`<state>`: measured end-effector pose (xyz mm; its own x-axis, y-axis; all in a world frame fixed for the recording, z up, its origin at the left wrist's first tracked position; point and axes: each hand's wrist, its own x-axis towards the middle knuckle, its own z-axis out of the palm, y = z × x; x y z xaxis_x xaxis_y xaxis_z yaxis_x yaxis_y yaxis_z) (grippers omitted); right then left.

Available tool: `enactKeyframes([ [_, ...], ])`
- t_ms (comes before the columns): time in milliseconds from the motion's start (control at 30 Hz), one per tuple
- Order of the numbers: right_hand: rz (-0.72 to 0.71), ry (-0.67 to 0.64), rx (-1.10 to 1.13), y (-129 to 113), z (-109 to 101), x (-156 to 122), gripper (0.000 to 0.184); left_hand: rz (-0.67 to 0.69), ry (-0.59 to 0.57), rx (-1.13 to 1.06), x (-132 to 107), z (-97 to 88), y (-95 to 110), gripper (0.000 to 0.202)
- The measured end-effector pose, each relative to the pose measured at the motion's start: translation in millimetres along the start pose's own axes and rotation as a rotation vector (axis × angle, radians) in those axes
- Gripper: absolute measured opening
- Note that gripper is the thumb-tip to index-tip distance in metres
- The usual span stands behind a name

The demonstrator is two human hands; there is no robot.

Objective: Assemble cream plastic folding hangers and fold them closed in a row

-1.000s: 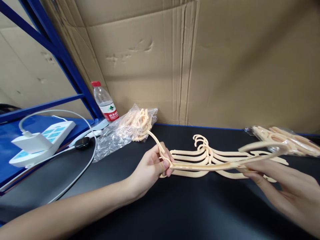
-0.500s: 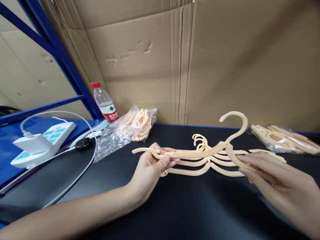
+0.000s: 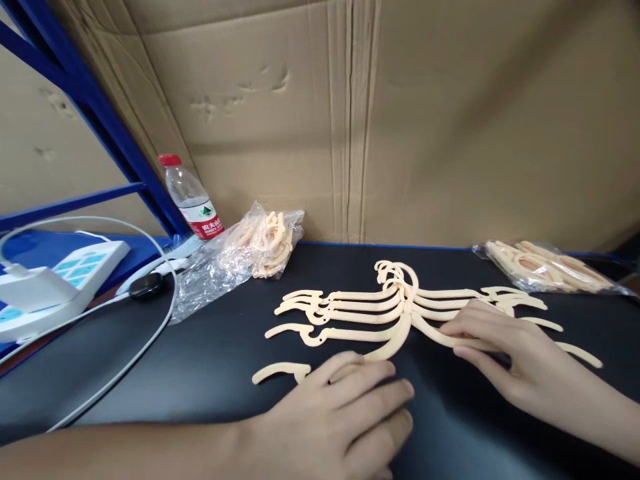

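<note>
Several pale cream plastic clothes hangers (image 3: 367, 317) lie overlapped on the black table, their hooks (image 3: 395, 273) bunched at the back. On top, nearest me, is a cream hanger (image 3: 393, 343) lined up with them. My left hand (image 3: 350, 410) rests palm down over this hanger's left arm, its fingers stretched out and slightly apart. The left end of that hanger sticks out past my wrist side. My right hand (image 3: 510, 347) pinches the same hanger's right arm between thumb and fingers, and its tip shows beyond the hand.
Behind, to the left, a clear bag of hangers (image 3: 270, 243) lies beside a red-capped water bottle (image 3: 195, 203). Another bagged bundle (image 3: 550, 267) sits at the back right. A white power strip (image 3: 75, 280) and looping cable (image 3: 173, 300) occupy the left. Cardboard (image 3: 280, 120) walls the back.
The hanger that both hands held raised has come down onto the near side of the row. My left hand has turned palm down and its fingers have loosened. The view has shifted slightly right.
</note>
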<state>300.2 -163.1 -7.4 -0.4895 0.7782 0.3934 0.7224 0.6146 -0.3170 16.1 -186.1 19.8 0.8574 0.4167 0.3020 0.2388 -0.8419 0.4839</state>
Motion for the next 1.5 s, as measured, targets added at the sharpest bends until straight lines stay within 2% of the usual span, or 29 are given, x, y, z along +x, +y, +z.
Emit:
enactKeyframes([
  [67,0.017,-0.09,-0.007,-0.8,1.7,-0.3,0.016,-0.011,0.004,0.145,-1.3,5.4,-5.1,0.053],
  [133,0.035,-0.132,-0.013,-0.3,2.4,-0.7,0.018,-0.023,-0.005,0.195,-2.6,9.2,-9.2,0.058],
  [367,0.076,-0.137,-0.118,5.6,-3.6,0.6,0.019,-0.086,0.05,0.107,-4.4,8.2,-27.9,0.052],
  [400,0.074,-0.125,-0.145,7.8,-3.1,1.1,0.023,-0.116,0.066,0.098,-3.7,8.5,-32.3,0.052],
  [467,0.082,-0.094,-0.221,13.7,1.5,1.7,0.045,-0.189,0.086,0.143,-1.2,10.1,-41.8,0.055],
  [533,0.125,-0.091,-0.303,20.2,10.2,2.0,0.07,-0.241,0.058,0.252,2.7,11.9,-51.0,0.059],
  [600,0.186,-0.13,-0.35,25.8,20.1,3.1,0.081,-0.267,-0.019,0.365,8.0,12.1,-59.6,0.059],
  [767,0.274,-0.167,-0.35,36.5,33.9,19.0,0.088,-0.297,-0.164,0.516,25.9,2.1,-83.6,0.061],
  [900,0.287,-0.152,-0.329,48.0,34.9,41.2,0.092,-0.305,-0.179,0.56,41.4,-5.5,-106.2,0.062],
  [1000,0.301,-0.15,-0.317,50.9,36.1,50.9,0.094,-0.311,-0.166,0.572,44.1,-8.4,-118.4,0.061],
  [1233,0.245,-0.165,-0.282,35.7,37.3,45.8,0.091,-0.261,-0.123,0.596,22.3,-14.2,-121.3,0.057],
  [1333,0.247,-0.176,-0.273,39.3,33.9,51.7,0.093,-0.303,-0.133,0.577,26.3,-12.6,-118.3,0.058],
  [1500,0.263,-0.171,-0.273,59.4,33.1,58.4,0.096,-0.354,-0.122,0.551,41.5,-4.1,-119.2,0.059],
])
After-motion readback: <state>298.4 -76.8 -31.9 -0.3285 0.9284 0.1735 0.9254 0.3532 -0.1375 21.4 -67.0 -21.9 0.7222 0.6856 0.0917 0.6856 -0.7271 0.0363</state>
